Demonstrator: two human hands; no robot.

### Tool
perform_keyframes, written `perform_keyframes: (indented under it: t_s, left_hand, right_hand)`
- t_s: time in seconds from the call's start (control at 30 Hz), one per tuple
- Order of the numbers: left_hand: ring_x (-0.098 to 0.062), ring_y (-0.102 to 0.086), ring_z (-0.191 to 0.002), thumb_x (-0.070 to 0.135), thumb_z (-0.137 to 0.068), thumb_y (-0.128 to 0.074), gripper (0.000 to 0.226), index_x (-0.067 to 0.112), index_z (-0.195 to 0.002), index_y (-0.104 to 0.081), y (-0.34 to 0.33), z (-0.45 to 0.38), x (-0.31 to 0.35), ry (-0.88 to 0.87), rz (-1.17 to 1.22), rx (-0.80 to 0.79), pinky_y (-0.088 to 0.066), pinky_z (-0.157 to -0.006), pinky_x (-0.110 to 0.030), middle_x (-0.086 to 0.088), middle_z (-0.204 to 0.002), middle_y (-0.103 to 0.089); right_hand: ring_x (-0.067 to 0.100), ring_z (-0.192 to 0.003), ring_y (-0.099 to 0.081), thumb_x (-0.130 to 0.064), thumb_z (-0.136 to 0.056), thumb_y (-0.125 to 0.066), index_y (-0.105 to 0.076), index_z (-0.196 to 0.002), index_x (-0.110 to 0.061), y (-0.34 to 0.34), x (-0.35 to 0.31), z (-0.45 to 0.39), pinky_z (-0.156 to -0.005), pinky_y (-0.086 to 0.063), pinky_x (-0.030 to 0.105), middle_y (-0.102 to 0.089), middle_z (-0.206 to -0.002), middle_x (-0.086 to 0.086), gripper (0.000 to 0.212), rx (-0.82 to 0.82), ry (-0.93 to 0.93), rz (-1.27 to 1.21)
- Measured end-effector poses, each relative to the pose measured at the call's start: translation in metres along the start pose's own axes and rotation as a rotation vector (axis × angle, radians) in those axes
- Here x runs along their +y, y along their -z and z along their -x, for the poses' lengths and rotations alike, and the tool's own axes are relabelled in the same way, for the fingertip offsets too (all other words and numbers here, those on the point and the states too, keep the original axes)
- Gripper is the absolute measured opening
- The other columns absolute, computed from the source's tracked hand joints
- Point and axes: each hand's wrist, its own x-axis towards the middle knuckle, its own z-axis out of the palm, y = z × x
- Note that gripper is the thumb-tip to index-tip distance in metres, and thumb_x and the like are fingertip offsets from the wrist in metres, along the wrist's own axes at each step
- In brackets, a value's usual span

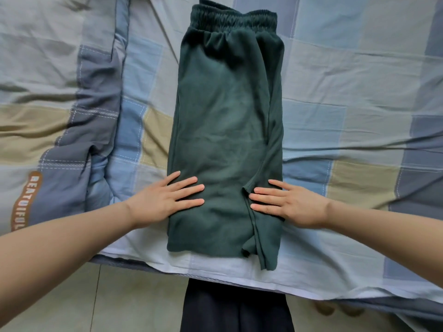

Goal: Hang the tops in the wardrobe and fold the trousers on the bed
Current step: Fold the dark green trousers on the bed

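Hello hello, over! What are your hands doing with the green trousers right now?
Left hand and right hand open, flat on green trousers. Trousers folded lengthwise on bed sheet. Nothing in the way.

I stood in a home bedroom: a blue-and-tan checked cotton bedsheet (335, 97), a bunched matching quilt (60, 104), a pale tiled floor (72, 303).

1 head view, looking steeply down, close over bed (335, 92) edge

Dark green trousers (223, 130) lie folded lengthwise (waistband farthest) on the bed (347, 92).
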Motion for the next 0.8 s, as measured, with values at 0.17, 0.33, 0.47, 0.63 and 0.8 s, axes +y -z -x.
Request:
perform_keyframes:
  t_s: [0.17, 0.33, 0.47, 0.63, 0.8]
  left_hand:
    - [-0.004, -0.026, -0.141, -0.008, -0.092, -0.040, 0.059, 0.028, -0.138, -0.050, 0.021, 0.000, 0.007, 0.353, 1.098, -0.167, -0.026, -0.115, -0.022, 0.021, -0.148, -0.037]
    - [-0.013, -0.072, -0.086, 0.041, -0.096, -0.054, 0.032, 0.013, -0.102, -0.068, 0.037, -0.005, -0.048, 0.933, 1.876, 0.340, -0.057, -0.071, -0.022, -0.006, -0.102, -0.075]
    - [-0.017, -0.055, -0.066, 0.027, -0.090, -0.068, 0.021, 0.011, -0.078, -0.063, 0.019, -0.014, -0.050, 1.087, 1.602, 0.383, -0.047, -0.072, -0.031, 0.001, -0.067, -0.061]
    - [-0.017, -0.045, -0.072, 0.015, -0.093, -0.064, 0.018, 0.005, -0.081, -0.057, 0.007, -0.011, -0.026, 1.074, 1.594, 0.423, -0.041, -0.064, -0.017, -0.009, -0.075, -0.051]
    - [-0.021, -0.060, -0.091, 0.007, -0.093, -0.057, 0.006, 0.005, -0.098, -0.054, 0.002, 0.007, -0.006, 1.061, 2.086, 0.345, -0.046, -0.090, -0.031, -0.014, -0.100, -0.058]
  right_hand:
    - [0.007, -0.138, -0.035, -0.013, -0.089, -0.047, -0.054, -0.136, -0.019, 0.031, -0.006, -0.006, -0.120, -0.018, 0.037, -0.046, -0.147, 0.000, 0.048, -0.155, -0.289, -0.986]
    - [0.020, -0.087, -0.071, -0.028, -0.096, -0.052, -0.065, -0.104, -0.010, 0.053, 0.037, 0.001, -0.083, -0.057, 0.034, -0.074, -0.099, 0.007, 0.024, 0.527, -0.935, -2.134]
    - [0.010, -0.069, -0.063, -0.037, -0.094, -0.056, -0.060, -0.093, -0.021, 0.043, 0.044, 0.000, -0.080, -0.052, 0.033, -0.064, -0.085, 0.000, 0.016, 0.546, -1.119, -1.893]
    - [0.013, -0.074, -0.062, -0.020, -0.098, -0.051, -0.057, -0.085, -0.021, 0.040, 0.033, 0.000, -0.082, -0.051, 0.035, -0.062, -0.081, 0.000, 0.015, 0.658, -1.068, -1.846]
    - [0.009, -0.096, -0.062, -0.024, -0.102, -0.044, -0.060, -0.112, -0.019, 0.028, 0.027, 0.013, -0.091, -0.049, 0.037, -0.067, -0.104, -0.005, 0.019, 0.435, -0.957, -1.849]
